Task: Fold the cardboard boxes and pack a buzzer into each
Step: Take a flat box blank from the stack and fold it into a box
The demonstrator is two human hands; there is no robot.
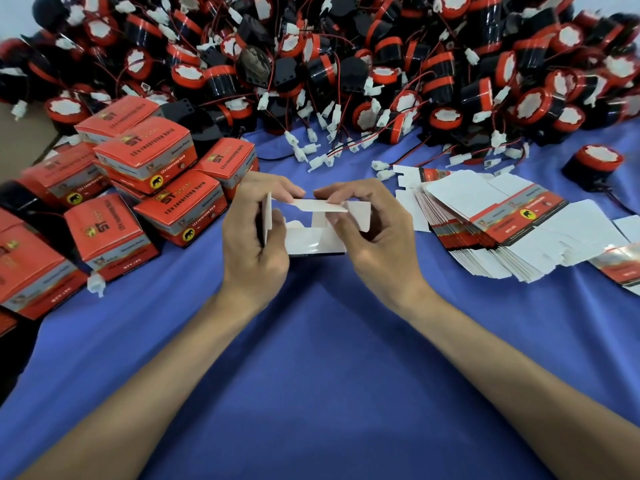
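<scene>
Hands meet above the middle of the blue cloth (311, 393), both on one half-folded box (313, 240) whose white inside faces the camera. The left hand (256, 244) grips the box's left end: its fingers curl round that end, an end flap stands upright between them, and the thumb reaches along the far edge. The right hand (375, 233) grips the right end, fingers curled, with forefinger and thumb pinching a long flap that lies level across the open top. Another small flap sticks out past the right fingers. The box is low over the cloth (whether its underside touches, I cannot tell).

Closed boxes (156, 168), red with grey bands, are piled on the left, some stacked, some tilted; the nearest lies just beside the left hand. A white plug (96, 284) lies at the foot of one of them. Blanks (502, 233), flat and fanned in a stack, lie to the right of the right hand, near it but apart. Buzzers (346, 64), black with red rings and thin leads ending in white plugs, form a heap across the whole far side of the cloth. One buzzer (594, 168) stands alone at the far right, apart from the heap and beyond the blanks.
</scene>
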